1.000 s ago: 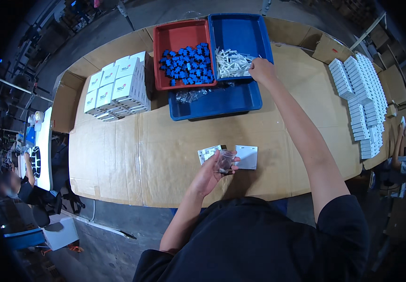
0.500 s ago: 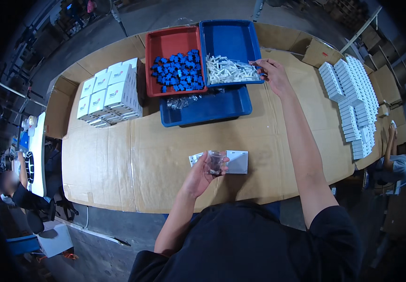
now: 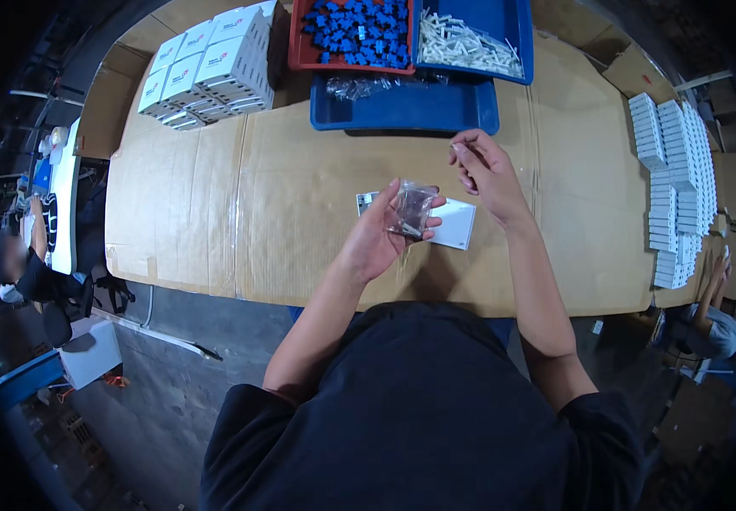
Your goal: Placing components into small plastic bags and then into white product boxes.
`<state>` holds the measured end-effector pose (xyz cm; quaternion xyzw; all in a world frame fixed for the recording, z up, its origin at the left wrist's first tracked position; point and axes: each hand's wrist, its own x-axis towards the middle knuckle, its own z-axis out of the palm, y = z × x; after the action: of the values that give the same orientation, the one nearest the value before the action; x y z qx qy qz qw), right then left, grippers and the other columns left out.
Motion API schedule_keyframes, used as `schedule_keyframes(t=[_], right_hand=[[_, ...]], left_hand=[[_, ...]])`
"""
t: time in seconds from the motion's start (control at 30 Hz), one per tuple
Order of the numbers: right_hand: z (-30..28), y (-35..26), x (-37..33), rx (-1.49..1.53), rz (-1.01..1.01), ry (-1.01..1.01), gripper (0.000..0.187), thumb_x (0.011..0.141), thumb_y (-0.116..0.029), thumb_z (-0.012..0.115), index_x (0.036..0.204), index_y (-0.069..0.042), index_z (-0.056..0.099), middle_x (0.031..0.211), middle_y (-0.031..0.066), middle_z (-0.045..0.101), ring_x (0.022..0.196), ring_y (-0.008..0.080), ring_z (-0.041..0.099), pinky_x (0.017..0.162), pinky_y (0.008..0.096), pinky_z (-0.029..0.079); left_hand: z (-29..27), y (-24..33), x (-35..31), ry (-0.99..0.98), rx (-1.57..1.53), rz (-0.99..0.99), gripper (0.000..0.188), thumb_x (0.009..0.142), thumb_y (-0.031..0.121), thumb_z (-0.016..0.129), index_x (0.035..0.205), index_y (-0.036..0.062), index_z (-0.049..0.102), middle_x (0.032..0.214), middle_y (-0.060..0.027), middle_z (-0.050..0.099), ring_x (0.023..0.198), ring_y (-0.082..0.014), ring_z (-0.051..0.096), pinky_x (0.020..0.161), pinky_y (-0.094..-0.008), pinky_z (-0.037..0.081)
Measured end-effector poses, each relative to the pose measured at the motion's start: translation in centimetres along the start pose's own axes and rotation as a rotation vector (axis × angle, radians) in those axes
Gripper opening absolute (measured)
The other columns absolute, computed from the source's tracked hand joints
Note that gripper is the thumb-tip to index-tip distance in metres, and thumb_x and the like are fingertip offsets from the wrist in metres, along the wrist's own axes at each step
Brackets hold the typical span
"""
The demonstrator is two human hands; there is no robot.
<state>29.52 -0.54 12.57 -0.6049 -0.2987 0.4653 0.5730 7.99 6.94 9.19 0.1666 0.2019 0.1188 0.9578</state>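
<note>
My left hand (image 3: 375, 237) is closed on a small clear plastic bag (image 3: 415, 203); a few small pale pieces show near its bottom. Behind the bag, a flat white box (image 3: 455, 226) lies on the cardboard-covered table, partly covered by my left hand. To the right and slightly farther away, my right hand (image 3: 491, 177) hovers with thumb and fingers curled together in a pinch. Whether anything small sits between those fingertips is not visible. Beyond it stands a blue tray (image 3: 526, 38) of small white plastic pieces (image 3: 461, 47), which look like wall plugs.
A red tray (image 3: 302, 58) of blue plastic pieces (image 3: 359, 34) adjoins the blue one. Below both, another blue tray (image 3: 406, 117) holds clear bags (image 3: 359, 86). White boxes are stacked at left (image 3: 223, 64) and right (image 3: 674, 179). People sit at both sides.
My right hand has come back from the tray of white pieces toward my left hand, its fingers pinched. The view has shifted, so the table appears higher. The left hand still holds the bag.
</note>
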Motion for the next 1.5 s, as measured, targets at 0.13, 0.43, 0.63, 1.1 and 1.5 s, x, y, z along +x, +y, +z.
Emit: schedule_keyframes(t=[0.13, 0.43, 0.63, 1.1, 1.5], right_hand=[[0.4, -1.3, -0.3, -0.27, -0.15, -0.094, 0.012, 0.105, -0.008, 0.062, 0.113, -0.004, 0.07, 0.094, -0.0018, 0.06, 0.072, 0.0052, 0.049, 0.064, 0.0218, 0.04], [1.5, -4.2, -0.8, -0.405, -0.057, -0.287, 0.016, 0.096, -0.005, 0.073, 0.111, 0.0, 0.076, 0.089, -0.0004, 0.066, 0.079, 0.0065, 0.054, 0.071, 0.0249, 0.046], [1.1, -5.8, 0.5, -0.613, -0.047, -0.427, 0.019, 0.092, -0.012, 0.076, 0.107, 0.0, 0.076, 0.08, 0.0016, 0.07, 0.074, 0.0084, 0.059, 0.068, 0.0286, 0.048], [1.7, -5.1, 1.5, -0.539, -0.121, -0.618, 0.017, 0.095, -0.009, 0.071, 0.109, 0.0, 0.075, 0.116, 0.005, 0.07, 0.098, 0.012, 0.063, 0.085, 0.0289, 0.05], [1.8, -3.5, 1.5, -0.409, 0.095, -0.773, 0.044, 0.111, -0.036, 0.053, 0.131, 0.001, 0.065, 0.113, 0.0048, 0.07, 0.103, 0.0133, 0.063, 0.094, 0.0314, 0.05]], left_hand=[[1.1, 0.1, 0.1, 0.026, 0.074, 0.004, 0.059, 0.112, 0.049, 0.042, 0.138, -0.0017, 0.058, 0.125, -0.0162, 0.072, 0.104, -0.0237, 0.074, 0.087, -0.0369, 0.061], [0.4, 0.9, -0.7, 0.019, 0.086, 0.007, 0.059, 0.113, 0.048, 0.038, 0.138, -0.0012, 0.057, 0.126, -0.0164, 0.072, 0.099, -0.0223, 0.073, 0.091, -0.0387, 0.059], [0.5, 1.1, -0.8, 0.008, 0.136, -0.002, 0.059, 0.113, 0.049, 0.038, 0.138, -0.0007, 0.057, 0.125, -0.0162, 0.072, 0.098, -0.0221, 0.072, 0.09, -0.0388, 0.059], [0.9, 1.1, -1.1, -0.025, 0.16, 0.023, 0.055, 0.112, 0.049, 0.042, 0.134, 0.0019, 0.059, 0.118, -0.015, 0.073, 0.1, -0.0214, 0.073, 0.087, -0.0369, 0.059], [0.8, 1.4, -0.8, 0.037, 0.147, 0.011, 0.052, 0.114, 0.046, 0.035, 0.134, 0.0043, 0.058, 0.118, -0.0177, 0.073, 0.101, -0.029, 0.073, 0.093, -0.0439, 0.058]])
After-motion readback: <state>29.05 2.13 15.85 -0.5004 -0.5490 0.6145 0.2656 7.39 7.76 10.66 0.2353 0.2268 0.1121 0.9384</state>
